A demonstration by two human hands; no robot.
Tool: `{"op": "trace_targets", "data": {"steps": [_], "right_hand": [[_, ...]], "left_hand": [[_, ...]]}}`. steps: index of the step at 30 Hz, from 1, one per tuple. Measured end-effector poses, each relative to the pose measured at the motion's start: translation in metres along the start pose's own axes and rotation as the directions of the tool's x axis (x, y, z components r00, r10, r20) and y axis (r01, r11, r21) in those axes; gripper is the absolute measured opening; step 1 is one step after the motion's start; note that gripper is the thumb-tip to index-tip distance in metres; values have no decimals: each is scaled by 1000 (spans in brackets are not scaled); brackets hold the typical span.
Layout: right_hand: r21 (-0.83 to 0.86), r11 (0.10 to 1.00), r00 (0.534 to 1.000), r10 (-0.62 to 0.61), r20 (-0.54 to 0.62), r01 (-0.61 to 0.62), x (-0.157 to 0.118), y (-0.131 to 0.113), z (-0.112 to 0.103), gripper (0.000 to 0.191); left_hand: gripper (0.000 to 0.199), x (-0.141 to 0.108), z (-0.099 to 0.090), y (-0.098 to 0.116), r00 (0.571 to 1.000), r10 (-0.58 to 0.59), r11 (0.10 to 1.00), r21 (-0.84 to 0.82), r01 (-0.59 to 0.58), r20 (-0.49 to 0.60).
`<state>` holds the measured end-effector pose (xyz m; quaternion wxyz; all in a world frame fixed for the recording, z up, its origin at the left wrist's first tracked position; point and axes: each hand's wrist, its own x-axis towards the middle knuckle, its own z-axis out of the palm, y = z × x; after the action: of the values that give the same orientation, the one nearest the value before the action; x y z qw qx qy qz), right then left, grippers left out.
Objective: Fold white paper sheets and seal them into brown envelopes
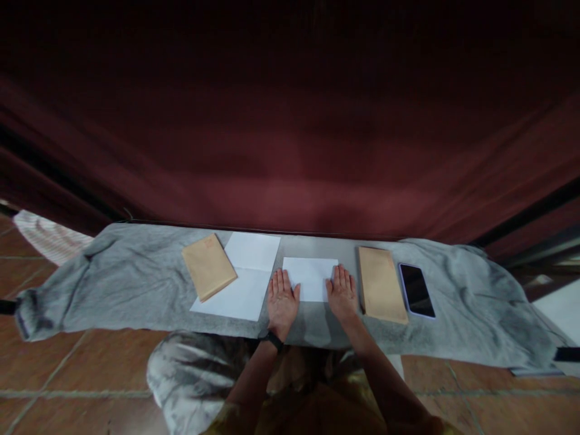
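A white sheet of paper (312, 279), about half the size of the sheet to its left, lies between my hands on the grey cloth (149, 278). My left hand (283, 300) rests palm down with its fingers stretched out, at the paper's left edge. At the right edge my right hand (342, 293) lies flat too, its fingertips over the paper. A larger white sheet with a crease (254, 278) is left of my left hand, partly under a brown envelope (208, 267). Another brown envelope (383, 284) lies just right of my right hand.
A phone with a dark screen (417, 290) lies right of the right-hand envelope. The cloth covers a long narrow surface, rumpled at both ends. A dark red upright surface (290, 205) stands directly behind it. Tiled floor (104, 368) shows below.
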<state>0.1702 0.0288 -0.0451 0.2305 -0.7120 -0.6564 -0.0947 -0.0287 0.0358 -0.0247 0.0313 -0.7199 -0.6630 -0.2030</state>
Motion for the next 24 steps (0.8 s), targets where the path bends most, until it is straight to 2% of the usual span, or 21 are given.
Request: {"op": "trace_targets", "data": {"steps": [7,13,17,20,22,24], "right_hand": [[-8,1000,999,11,37,-11,-14,-1,-14,56],[98,976,966,-206,157,193,-43,-32,-30,53],[82,985,973,-163,164,151,-55,-41,-35,54],[93,987,974,-144,173,129,-56,-40,-36,55],[116,985,973,-149,175,130,-55,-39,-37,56],[136,982,975,-151,164,129,-55,-38,-37,56]], "left_hand": [[60,-13,-10,-4,1000,18,1000,-5,-18,-8],[55,-12,-14,-7,1000,25,994,-103,-26,-7],[52,-10,-21,-10,1000,-3,976,-217,3,1],[49,-2,-29,-10,991,-129,925,-356,129,26],[46,7,-34,-10,958,-260,823,-492,285,120],[37,16,-37,-10,907,-338,681,-601,419,250]]}}
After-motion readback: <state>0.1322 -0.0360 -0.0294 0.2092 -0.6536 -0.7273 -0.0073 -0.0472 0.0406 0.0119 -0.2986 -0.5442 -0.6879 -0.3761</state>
